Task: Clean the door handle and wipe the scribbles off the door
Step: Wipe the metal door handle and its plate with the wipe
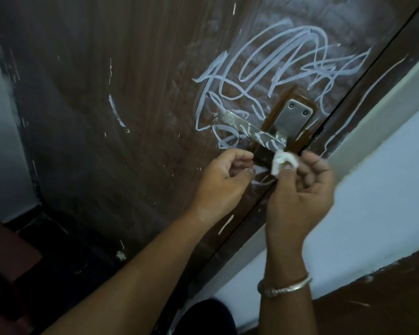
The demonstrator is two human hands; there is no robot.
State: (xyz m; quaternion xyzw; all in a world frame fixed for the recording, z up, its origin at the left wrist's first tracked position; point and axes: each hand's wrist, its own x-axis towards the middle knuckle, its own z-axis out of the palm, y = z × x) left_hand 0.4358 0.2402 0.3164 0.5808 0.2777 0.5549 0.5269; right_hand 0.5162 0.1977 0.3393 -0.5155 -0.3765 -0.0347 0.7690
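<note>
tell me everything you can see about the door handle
The door handle is a flat, silvery metal lever that runs out to the left from a metal plate with two visible screws, near the brown door's right edge. White scribble marks streak the lever. A crumpled white cloth, pinched in the right hand, is at its plate end; the left hand is just below it.
</note>
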